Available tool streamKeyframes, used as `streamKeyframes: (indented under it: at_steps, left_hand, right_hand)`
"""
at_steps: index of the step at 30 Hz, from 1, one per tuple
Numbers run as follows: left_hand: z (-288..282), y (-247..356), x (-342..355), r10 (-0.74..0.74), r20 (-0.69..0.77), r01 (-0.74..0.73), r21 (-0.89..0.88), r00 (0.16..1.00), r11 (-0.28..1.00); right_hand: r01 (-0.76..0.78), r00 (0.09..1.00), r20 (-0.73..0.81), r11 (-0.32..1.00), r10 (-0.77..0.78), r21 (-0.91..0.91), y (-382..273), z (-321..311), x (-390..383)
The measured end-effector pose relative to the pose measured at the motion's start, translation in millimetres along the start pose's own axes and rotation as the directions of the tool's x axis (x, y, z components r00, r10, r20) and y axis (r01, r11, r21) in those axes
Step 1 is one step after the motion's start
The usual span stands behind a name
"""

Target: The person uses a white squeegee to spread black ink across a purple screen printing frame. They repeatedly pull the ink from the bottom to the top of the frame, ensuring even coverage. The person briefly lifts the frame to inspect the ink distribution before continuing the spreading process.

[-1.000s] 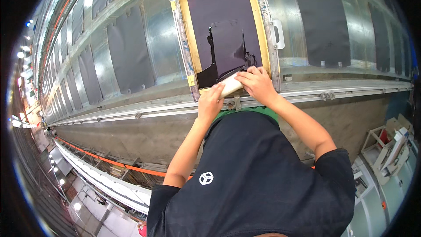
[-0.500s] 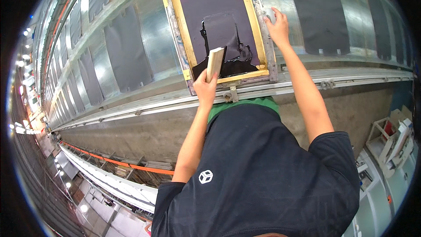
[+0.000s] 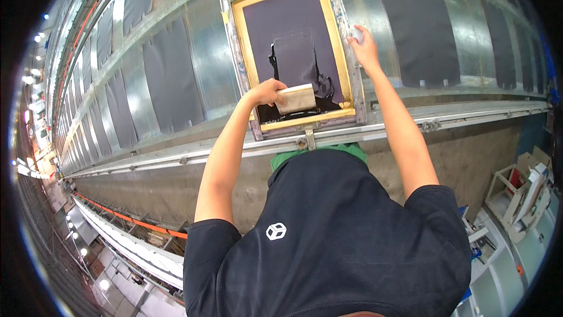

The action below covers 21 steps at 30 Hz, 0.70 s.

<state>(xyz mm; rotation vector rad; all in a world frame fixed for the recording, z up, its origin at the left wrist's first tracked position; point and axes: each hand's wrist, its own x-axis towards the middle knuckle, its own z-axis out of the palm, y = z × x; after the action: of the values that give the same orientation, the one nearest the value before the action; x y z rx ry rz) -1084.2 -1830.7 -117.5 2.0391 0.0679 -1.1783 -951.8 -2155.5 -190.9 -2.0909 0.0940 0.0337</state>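
Note:
A screen frame [image 3: 246, 82] with yellow tape round a dark purple mesh [image 3: 288, 21] sits on the long metal table. Glossy black ink [image 3: 271, 56] lies in patches on the lower half of the mesh. My left hand [image 3: 265, 91] is closed on a squeegee [image 3: 296, 97] with a pale, flat handle, which lies level over the ink at the near end of the screen. My right hand [image 3: 365, 46] grips the white handle [image 3: 358, 34] on the frame's right side, its fingers curled round it.
Dark grey sheets [image 3: 413, 35] lie in rows along the metal table [image 3: 208, 53]. A rail [image 3: 223, 151] runs along the near edge, at my waist. Beyond the grey floor [image 3: 135, 185] are racks with orange beams [image 3: 146, 223] at lower left and pale metal equipment [image 3: 519, 194] at lower right.
My right hand has left the squeegee for the frame's handle. The squeegee in my left hand was raised upright half a second ago and is now level, lower over the near end of the mesh.

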Motion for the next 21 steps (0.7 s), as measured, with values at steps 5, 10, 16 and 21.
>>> streamKeyframes:
  at_steps: [5, 10, 16, 21]
  left_hand:
    - [-49.8, 18.8, 6.7, 0.102, -0.258, -0.095, 0.038, 0.961, 0.995]
    - [-48.9, 41.6, 6.3, 0.291, -0.682, -0.169, 0.242, 0.671, 0.955]
    - [27.3, 22.6, 5.7, 0.519, -0.77, -0.229, 0.466, 0.371, 0.855]
    - [100.2, -10.8, -28.1, 0.564, -0.756, -0.216, 0.521, 0.332, 0.825]
  right_hand:
    - [-0.094, 0.995, 0.046, 0.995, 0.093, 0.038, -16.1, -5.6, 7.7]
    - [-0.056, 0.998, 0.031, 0.996, 0.054, 0.074, -32.1, -9.9, 8.7]
    - [-0.003, 0.999, -0.05, 0.996, 0.008, 0.091, -30.4, -6.5, 12.8]
    - [0.025, 0.989, -0.147, 0.998, -0.016, 0.06, -48.1, -2.6, 10.1]
